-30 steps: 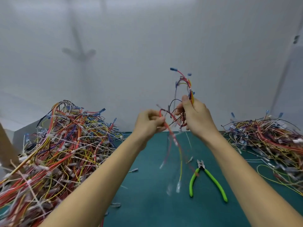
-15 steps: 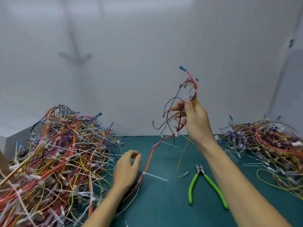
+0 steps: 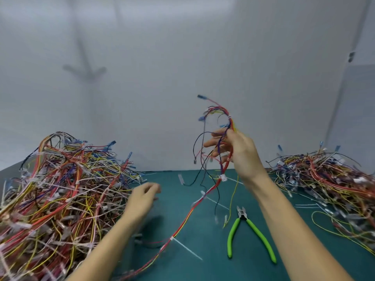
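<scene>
Now gripping the harness (image 3: 223, 177) above the cutters (image 3: 242, 216) in the right hand (image 3: 243, 157), left hand (image 3: 142, 199) loose and empty left of them, likely needing a slow lift, sparing its tail snags.

Workshop bench — wire heaps (image 3: 67, 191), green cutters (image 3: 246, 232).

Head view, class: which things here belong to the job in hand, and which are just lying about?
In the job: wire harness, held up in the right hand; left hand, blurred, beside the left wire pile.
Lying about: green-handled cutters, right wire pile and a loose cable tie, all on the green mat.
</scene>
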Motion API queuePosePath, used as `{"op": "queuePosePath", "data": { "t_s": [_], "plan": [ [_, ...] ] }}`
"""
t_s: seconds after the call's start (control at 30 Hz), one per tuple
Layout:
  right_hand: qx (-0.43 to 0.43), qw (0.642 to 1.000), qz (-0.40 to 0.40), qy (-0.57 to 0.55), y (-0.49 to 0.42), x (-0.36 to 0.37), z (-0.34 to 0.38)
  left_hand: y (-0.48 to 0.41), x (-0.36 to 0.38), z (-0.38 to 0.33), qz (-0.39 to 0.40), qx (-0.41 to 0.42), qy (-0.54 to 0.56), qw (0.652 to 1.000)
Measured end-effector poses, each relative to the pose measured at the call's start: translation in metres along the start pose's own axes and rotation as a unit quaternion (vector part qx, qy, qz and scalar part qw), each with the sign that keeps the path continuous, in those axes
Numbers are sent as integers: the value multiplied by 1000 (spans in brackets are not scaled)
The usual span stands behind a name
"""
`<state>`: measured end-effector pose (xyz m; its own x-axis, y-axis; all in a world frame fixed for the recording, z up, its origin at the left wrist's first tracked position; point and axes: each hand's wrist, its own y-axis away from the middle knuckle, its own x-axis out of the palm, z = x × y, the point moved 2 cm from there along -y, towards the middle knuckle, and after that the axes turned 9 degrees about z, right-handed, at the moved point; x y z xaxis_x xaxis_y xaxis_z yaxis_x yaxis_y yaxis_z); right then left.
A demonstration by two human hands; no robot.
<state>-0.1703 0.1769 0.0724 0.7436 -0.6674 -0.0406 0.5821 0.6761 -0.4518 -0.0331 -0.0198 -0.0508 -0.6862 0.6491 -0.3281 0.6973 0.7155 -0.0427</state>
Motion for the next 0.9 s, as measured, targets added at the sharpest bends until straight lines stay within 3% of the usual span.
{"op": "queuePosePath", "data": {
  "t_s": [0.13,0.27,0.43,0.57,0.67,0.8,0.9],
  "plan": [
    [-4,1000,8,27,3,11,-12,13,27,-83,-36,150,96,983],
    [-7,999,28,41,7,15,-21,28,33,-145,-91,300,71,947],
    [-19,997,72,37,9,20,-26,35,43,-163,-52,259,-1,964],
    [-33,992,102,73,8,19,-27,33,43,-153,-3,235,114,965],
    [-31,980,98,168,7,14,-27,30,41,-145,31,217,180,959],
    [-58,944,43,322,8,12,-21,28,43,-138,20,228,167,959],
    [-70,948,42,308,6,13,-16,27,43,-136,-17,242,135,961]
  ]
}}
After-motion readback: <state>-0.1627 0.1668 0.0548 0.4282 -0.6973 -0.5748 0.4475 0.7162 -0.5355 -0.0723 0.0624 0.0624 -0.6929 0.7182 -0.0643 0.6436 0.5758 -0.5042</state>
